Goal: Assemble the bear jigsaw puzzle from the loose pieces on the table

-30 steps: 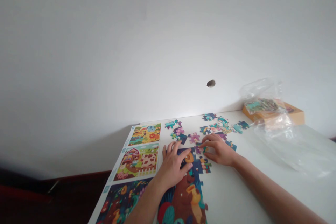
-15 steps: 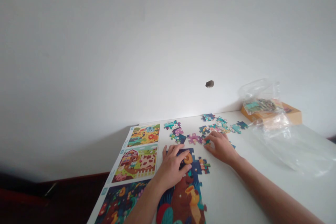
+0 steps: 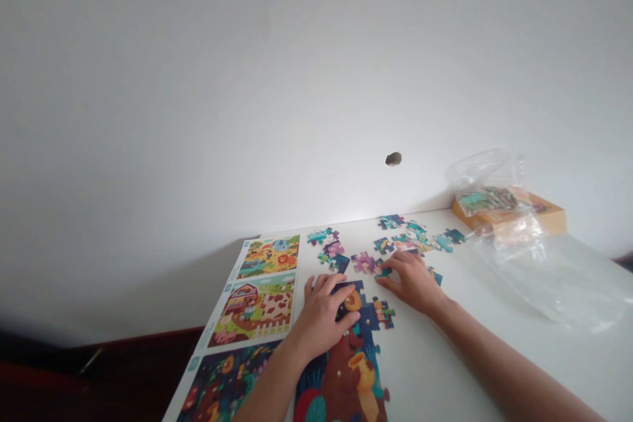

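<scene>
My left hand (image 3: 324,313) lies with fingers spread on the joined part of a jigsaw puzzle (image 3: 363,376), which shows a brown bear and a yellow honey pot. At its right edge juts a joined, colourful piece (image 3: 383,312). Above and to the right, my right hand (image 3: 414,282) is closed with thumb and forefinger about a dark teal puzzle piece (image 3: 384,272), partly hidden by the fingers. Purple puzzle pieces (image 3: 364,262) lie just left of these fingertips. More loose pieces (image 3: 332,249) lie beyond my left hand, and others (image 3: 415,229) lie behind my right.
Along the table's left side lies a printed picture sheet (image 3: 262,306) with animal scenes. At the back right, a clear plastic bag (image 3: 494,201) with pieces inside rests on an orange box (image 3: 551,214). Another clear bag (image 3: 558,283) spreads over the white table (image 3: 435,369). A wall (image 3: 316,79) stands behind.
My right hand has drawn slightly up from the puzzle's top edge, then shifted a little. A purple piece by its fingers now lies against the other purple piece. My left hand stays on the puzzle.
</scene>
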The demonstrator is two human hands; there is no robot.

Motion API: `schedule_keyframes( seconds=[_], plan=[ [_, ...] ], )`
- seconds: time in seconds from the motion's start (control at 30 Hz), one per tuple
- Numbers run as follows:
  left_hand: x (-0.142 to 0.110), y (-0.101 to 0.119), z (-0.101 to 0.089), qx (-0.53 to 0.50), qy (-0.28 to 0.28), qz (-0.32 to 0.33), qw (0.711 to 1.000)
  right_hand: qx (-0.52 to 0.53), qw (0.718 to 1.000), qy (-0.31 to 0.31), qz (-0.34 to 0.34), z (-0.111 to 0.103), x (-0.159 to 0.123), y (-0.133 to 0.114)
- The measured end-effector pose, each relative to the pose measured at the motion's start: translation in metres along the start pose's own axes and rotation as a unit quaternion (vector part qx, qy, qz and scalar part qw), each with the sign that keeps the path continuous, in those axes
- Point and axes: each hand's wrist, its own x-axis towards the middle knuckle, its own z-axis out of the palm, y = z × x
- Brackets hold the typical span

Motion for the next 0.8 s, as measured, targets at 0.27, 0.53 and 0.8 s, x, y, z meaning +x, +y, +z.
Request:
schedule_keyframes(
  seconds=[0.27, 0.53, 0.8],
  plan=[
    [-0.001, -0.002, 0.003, 0.001, -0.001, 0.001, 1.0, -0.045, 0.999, 0.01, -0.013, 0.007, -0.001, 0.0],
    [-0.002, -0.004, 0.007, 0.0, 0.004, 0.0, 1.0, -0.127, 0.975, 0.104, 0.152, 0.008, 0.001, 0.014],
    [-0.003, -0.004, 0.009, 0.002, -0.002, -0.001, 1.0, -0.115, 0.978, 0.05, 0.168, 0.019, 0.004, 0.03]
  ],
)
